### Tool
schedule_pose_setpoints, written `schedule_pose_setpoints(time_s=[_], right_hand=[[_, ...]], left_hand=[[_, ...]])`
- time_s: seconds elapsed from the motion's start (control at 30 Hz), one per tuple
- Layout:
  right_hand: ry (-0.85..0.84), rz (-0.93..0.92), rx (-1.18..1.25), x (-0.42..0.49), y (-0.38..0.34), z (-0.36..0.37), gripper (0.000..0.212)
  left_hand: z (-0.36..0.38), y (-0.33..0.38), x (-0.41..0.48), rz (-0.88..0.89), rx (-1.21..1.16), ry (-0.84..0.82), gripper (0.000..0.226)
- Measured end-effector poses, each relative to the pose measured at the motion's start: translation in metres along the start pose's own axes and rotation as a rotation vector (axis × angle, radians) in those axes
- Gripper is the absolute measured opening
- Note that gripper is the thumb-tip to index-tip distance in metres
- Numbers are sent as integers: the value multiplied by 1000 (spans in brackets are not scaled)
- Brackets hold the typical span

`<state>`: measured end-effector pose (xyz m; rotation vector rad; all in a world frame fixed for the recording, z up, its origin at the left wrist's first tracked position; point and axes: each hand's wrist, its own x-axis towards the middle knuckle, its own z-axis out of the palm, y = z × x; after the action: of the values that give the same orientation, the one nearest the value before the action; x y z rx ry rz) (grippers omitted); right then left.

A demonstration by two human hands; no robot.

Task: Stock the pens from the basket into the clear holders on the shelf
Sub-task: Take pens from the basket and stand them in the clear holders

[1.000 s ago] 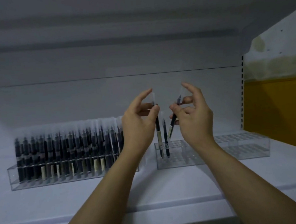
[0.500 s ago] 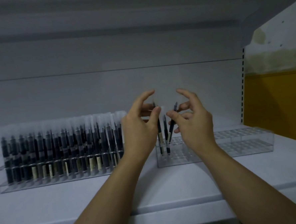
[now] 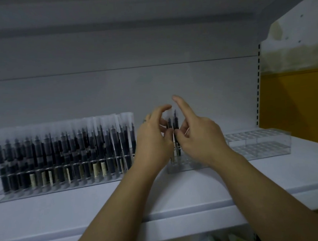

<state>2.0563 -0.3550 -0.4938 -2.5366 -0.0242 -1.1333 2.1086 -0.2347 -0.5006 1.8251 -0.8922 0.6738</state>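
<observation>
Holding two pens at the sparser holder

Both hands meet over the left end of the right clear holder, which sits toward the right edge of the shelf. The left hand has its fingers curled, with the thumb pressed against a dark pen that stands upright. The right hand pinches a second pen just beside the first. Its thumb and lower fingers are closed on that pen while the forefinger points straight up. Both pens' lower ends reach down into the holder's leftmost cells; motion blur hides exactly which ones. Toward the shelf's left edge, the left clear holder is packed with rows of capped pens.
</observation>
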Motion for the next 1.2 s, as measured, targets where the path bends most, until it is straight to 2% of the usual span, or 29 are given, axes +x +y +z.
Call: schedule_pose_setpoints(time_s=[0.1,0.37,0.53,0.67,0.9,1.1,1.2], right_hand=[[-52,-8,-85,1,-3,-1,80],[-116,52,-31,-5,-5,-7,96],[-41,147,101,-10,-9,-9,96],[-4,148,145,-34,-17,-9,90],[69,13,98,-94,-37,-26,63],[102,-91,64,-161,-52,-23,52],[159,-109,117,-195,-54,-11,47]], left_hand=[[0,0,-2,8,49,-33,61],[0,-3,-8,-42,75,-123,82],[-1,1,-12,-92,102,-121,88],[-4,12,-29,-98,156,-90,95],[-27,34,-87,-21,265,-41,67],[-48,34,-158,88,442,120,34],[-54,29,-200,149,396,132,22]])
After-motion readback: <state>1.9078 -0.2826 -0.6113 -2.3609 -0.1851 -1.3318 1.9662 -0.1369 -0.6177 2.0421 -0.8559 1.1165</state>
